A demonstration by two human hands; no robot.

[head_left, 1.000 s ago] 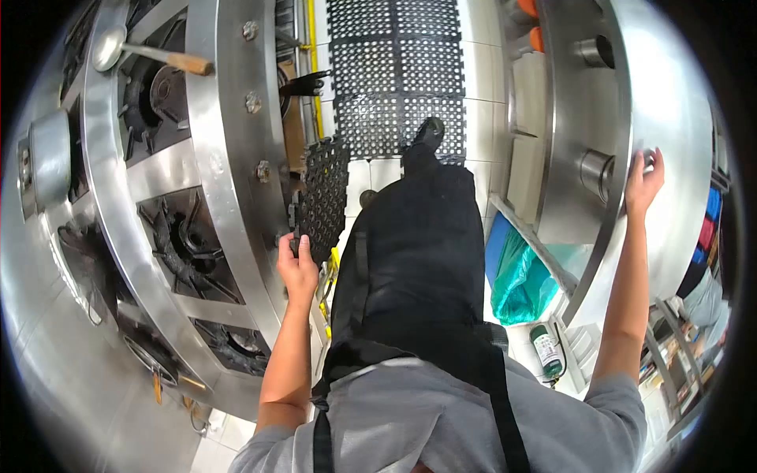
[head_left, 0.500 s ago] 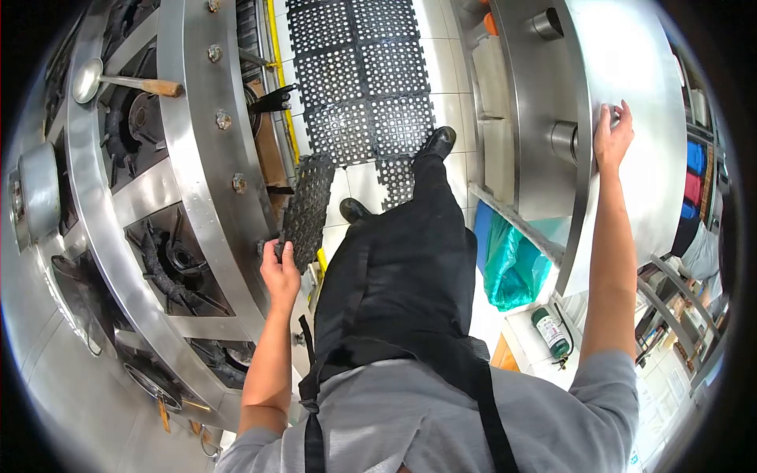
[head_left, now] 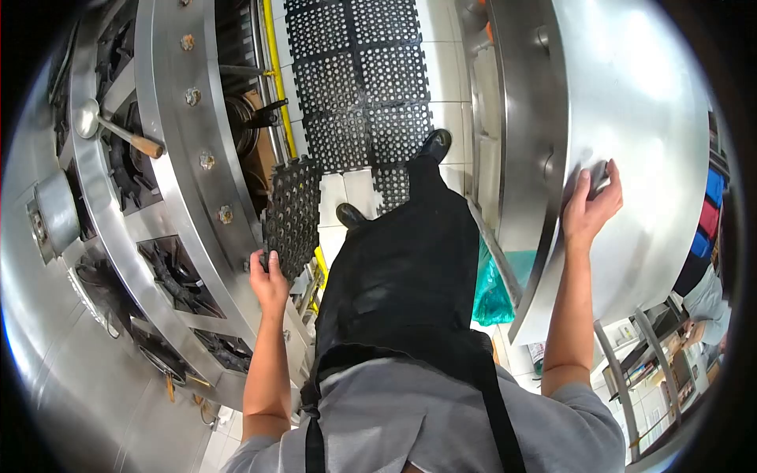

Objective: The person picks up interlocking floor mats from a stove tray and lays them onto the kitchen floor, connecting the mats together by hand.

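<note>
My left hand (head_left: 269, 282) is closed on the edge of a black perforated rubber mat tile (head_left: 292, 217), which hangs upright beside the stove front. My right hand (head_left: 590, 203) is over the steel counter (head_left: 639, 134), its thumb and fingers around a small dark object (head_left: 600, 180) whose kind I cannot make out. More mat tiles (head_left: 359, 83) lie joined on the floor ahead of my shoes, with white floor tile (head_left: 347, 188) showing beside their near end.
The stove (head_left: 177, 102) with knobs and burners runs along the left. On it are a ladle (head_left: 118, 130) and a pot (head_left: 57, 213). A yellow pipe (head_left: 277, 79) runs low beside the stove. A teal plastic bag (head_left: 494, 298) hangs under the counter. A person (head_left: 710, 303) is at far right.
My right hand has come nearer along the counter, with the small dark object now showing more. The mat tile in my left hand has turned, showing more of its holed face.
</note>
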